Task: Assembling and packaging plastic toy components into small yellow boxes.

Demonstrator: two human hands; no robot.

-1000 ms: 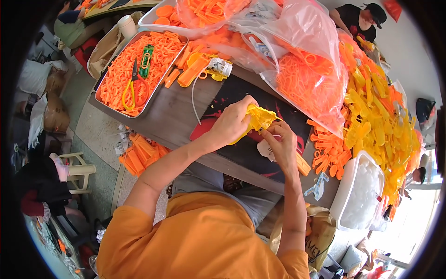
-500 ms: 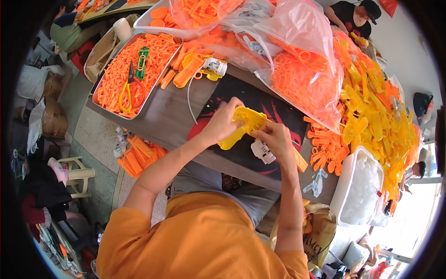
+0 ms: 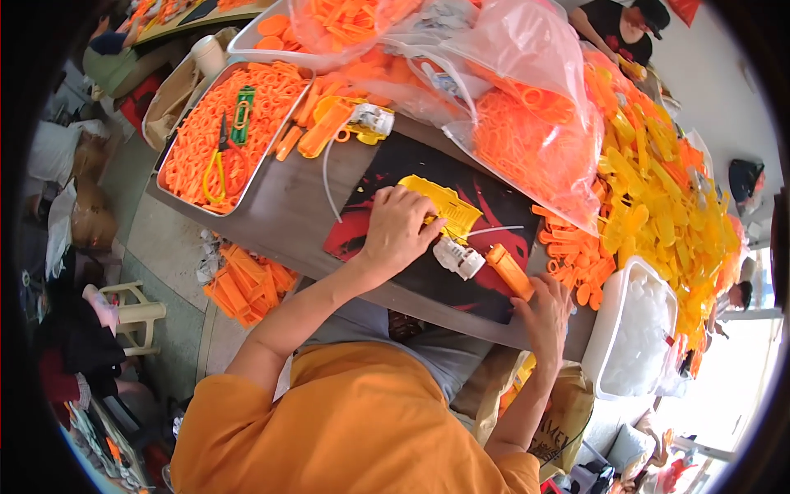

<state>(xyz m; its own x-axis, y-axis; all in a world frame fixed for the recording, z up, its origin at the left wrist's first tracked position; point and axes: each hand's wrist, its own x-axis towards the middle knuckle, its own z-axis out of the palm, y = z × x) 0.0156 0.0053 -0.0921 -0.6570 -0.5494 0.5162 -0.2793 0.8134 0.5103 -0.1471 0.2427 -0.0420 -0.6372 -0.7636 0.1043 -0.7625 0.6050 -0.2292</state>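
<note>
My left hand is closed on a yellow, ribbed plastic half-shell, fingers over its left part and thumb at its near edge. The shell sits over a black-and-red mat. A white plastic module lies just below it, and a thin pale tube runs rightward from there. Beside the module is a long orange plastic piece. My right hand is at that piece's near end, its thumb and fingers apart. What lies under the palm is hidden.
A tray of orange rings holds scissors at the left. Bags of orange parts and a yellow parts heap crowd the far and right sides. A white tub stands right. Another person works behind.
My right hand has let go of the yellow shell and moved right and nearer to the orange piece. My left hand keeps the shell, now lower over the mat. The pale tube has come into sight.
</note>
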